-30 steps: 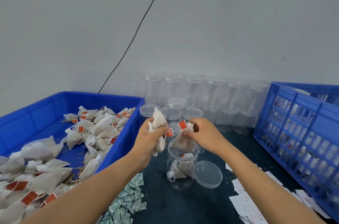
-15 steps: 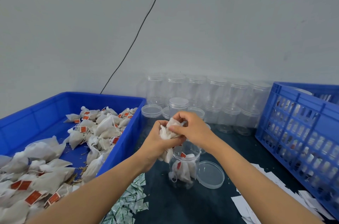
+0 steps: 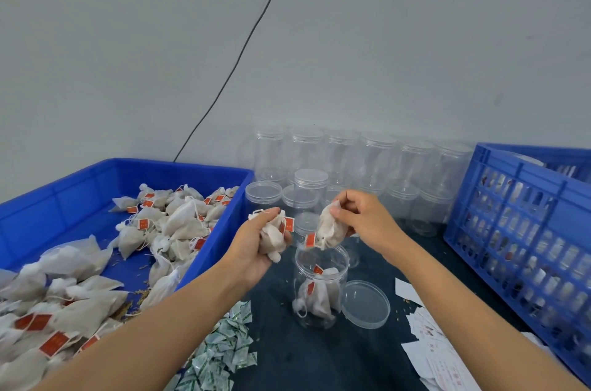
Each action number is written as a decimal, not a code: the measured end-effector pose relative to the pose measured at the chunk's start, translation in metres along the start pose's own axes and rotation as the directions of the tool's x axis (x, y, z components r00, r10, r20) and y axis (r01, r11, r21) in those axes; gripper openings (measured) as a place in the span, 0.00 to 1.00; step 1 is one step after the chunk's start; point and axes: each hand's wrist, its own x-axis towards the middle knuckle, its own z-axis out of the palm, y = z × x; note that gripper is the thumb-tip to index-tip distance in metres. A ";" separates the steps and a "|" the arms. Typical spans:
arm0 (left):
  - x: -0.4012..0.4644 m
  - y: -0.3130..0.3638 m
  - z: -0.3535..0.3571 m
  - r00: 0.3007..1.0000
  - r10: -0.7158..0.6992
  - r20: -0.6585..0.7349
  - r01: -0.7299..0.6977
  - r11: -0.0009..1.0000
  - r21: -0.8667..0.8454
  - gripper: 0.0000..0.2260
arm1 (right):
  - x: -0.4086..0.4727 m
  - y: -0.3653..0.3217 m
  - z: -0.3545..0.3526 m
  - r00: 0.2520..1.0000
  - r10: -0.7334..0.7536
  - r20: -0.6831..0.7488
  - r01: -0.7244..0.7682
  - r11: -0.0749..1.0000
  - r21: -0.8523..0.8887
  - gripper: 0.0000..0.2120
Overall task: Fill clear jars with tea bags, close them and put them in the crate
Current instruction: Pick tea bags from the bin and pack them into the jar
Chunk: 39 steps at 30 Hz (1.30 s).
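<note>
One tea bag point(image 3: 329, 229) has been drawn from the left hand point(image 3: 256, 246)'s clutched bunch point(image 3: 271, 237); pinched by right hand point(image 3: 361, 219) above open jar point(image 3: 321, 288); filling judged early.

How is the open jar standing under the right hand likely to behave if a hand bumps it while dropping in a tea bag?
The open jar looks like thin clear plastic with only a few tea bags at its bottom, so it is probably light and would slide easily. It stands tall and narrow with neither hand steadying it, so a knock near the rim could tip it.
</note>
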 end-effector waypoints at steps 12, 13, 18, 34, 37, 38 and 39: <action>0.002 -0.002 -0.001 0.998 -0.026 -0.054 0.023 0.999 -0.049 0.05 | 0.001 0.011 0.034 0.956 0.035 0.292 0.093 0.905 -0.415 0.06; 0.001 -0.002 -0.001 0.998 -0.019 -0.054 0.017 0.999 -0.049 0.04 | 0.002 0.010 0.037 0.940 0.041 0.338 0.138 0.861 -0.490 0.08; 0.000 -0.001 -0.001 1.000 -0.006 -0.007 0.005 0.995 -0.095 0.04 | 0.003 -0.005 0.038 0.829 0.179 0.530 0.294 0.666 -0.685 0.17; -0.001 -0.001 -0.002 0.999 -0.035 0.016 0.037 0.984 -0.175 0.11 | -0.007 -0.022 0.030 0.957 -0.149 0.251 0.265 0.803 -0.534 0.07; 0.000 -0.002 -0.003 0.998 -0.043 0.054 0.051 0.987 -0.151 0.14 | -0.013 -0.038 0.036 0.917 -0.276 0.289 0.373 0.849 -0.374 0.14; 0.000 -0.002 -0.004 0.997 -0.037 0.070 0.046 0.992 -0.121 0.16 | -0.015 -0.041 0.042 0.901 -0.268 0.342 0.397 0.826 -0.399 0.18; 0.001 -0.002 -0.004 0.996 -0.026 0.086 0.034 0.995 -0.092 0.17 | -0.017 -0.040 0.049 0.887 -0.270 0.375 0.428 0.785 -0.447 0.20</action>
